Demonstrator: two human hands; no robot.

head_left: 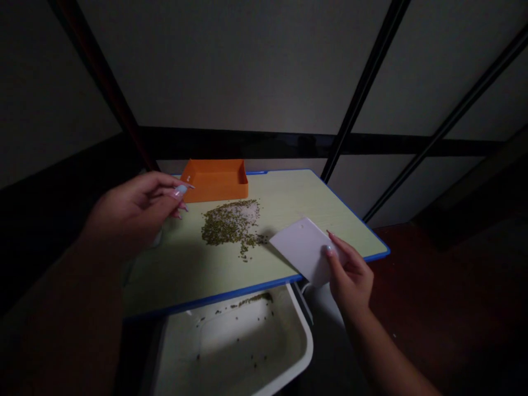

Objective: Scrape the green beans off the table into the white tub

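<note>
My right hand [350, 272] grips a flat white card [303, 247] between thumb and fingers, tilted over the table's near right part. To the card's left lies a spread of small green beans [225, 224] mixed with white grains [247, 212]. My left hand [142, 206] hovers at the left, thumb and fingers drawn together near the orange tray [214, 190]. Whether anything tiny sits between those fingertips I cannot make out. Small white specks show by the tray's left wall.
The pale table [284, 190] has a blue edge. Below its front edge, a white basin [303, 352] holds scattered green beans, with a denser line along its far side. Dark-framed panels [256, 66] rise behind the table. Reddish floor [412, 286] shows at the right.
</note>
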